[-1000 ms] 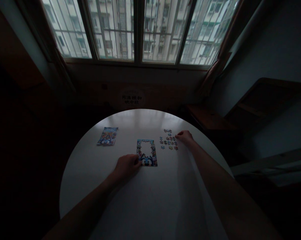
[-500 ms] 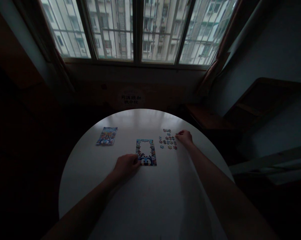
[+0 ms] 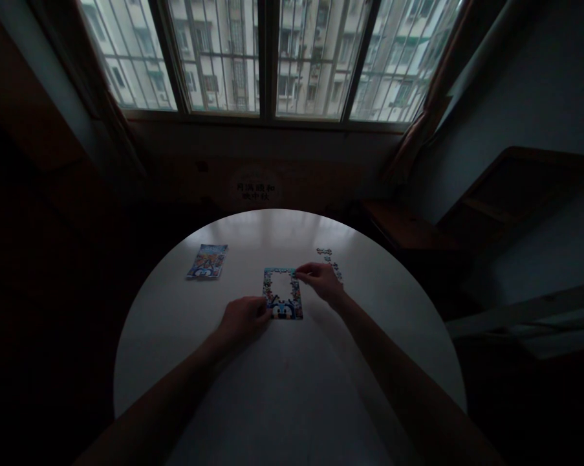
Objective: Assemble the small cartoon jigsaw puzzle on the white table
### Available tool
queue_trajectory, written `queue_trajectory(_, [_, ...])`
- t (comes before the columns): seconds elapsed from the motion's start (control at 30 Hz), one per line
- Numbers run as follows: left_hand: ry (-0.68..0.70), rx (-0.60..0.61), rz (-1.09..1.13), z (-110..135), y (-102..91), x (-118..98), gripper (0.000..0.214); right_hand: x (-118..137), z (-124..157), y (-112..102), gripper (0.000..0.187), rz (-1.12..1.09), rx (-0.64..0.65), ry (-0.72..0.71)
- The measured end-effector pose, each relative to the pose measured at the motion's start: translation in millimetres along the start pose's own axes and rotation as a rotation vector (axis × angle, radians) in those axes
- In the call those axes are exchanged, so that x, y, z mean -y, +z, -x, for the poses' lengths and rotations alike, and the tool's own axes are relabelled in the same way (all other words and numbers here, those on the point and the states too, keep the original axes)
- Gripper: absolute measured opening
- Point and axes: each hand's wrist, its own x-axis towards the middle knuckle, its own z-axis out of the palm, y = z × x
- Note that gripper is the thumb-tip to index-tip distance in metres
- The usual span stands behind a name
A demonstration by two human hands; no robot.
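A small jigsaw puzzle (image 3: 286,311) lies on the white round table (image 3: 292,388), its border joined and its middle showing bare. At its lower left edge, my left hand (image 3: 246,317) is closed with curled fingers pressing on the rim. My right hand (image 3: 321,279) is over the puzzle's upper right corner, thumb and fingers pinched on a puzzle piece, which is mostly hidden by the fingertips. Several loose puzzle pieces (image 3: 324,251) lie to the right, partly covered by my right hand.
A colourful picture sheet or packet (image 3: 207,262) lies at the table's left. Beyond the far table edge stand a low wall and a barred window (image 3: 267,58). A dark wooden piece of furniture (image 3: 408,223) is at the right.
My right hand has moved left from the loose pieces to the puzzle's upper right corner with a piece pinched. My left hand stays at the puzzle's lower left edge.
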Motion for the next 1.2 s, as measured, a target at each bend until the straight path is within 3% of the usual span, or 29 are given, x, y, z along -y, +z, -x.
queue_trajectory(0.13, [0.013,0.012,0.019,0.2,-0.5,0.5,0.023,-2.4,17.1,29.9,0.02,0.017,0.036,-0.047])
queue_trajectory(0.27, [-0.006,0.021,0.025,0.1,0.3,1.0,0.023,-10.0,28.9,43.2,0.014,0.111,-0.016,-0.087])
queue_trajectory(0.5, [0.014,0.003,0.004,0.2,1.5,2.7,0.023,-17.0,40.1,45.6,0.013,0.258,-0.048,-0.185])
queue_trajectory(1.2, [-0.003,0.019,0.012,1.8,-2.8,-2.0,0.023,-13.4,40.5,44.9,0.011,0.378,-0.007,-0.239])
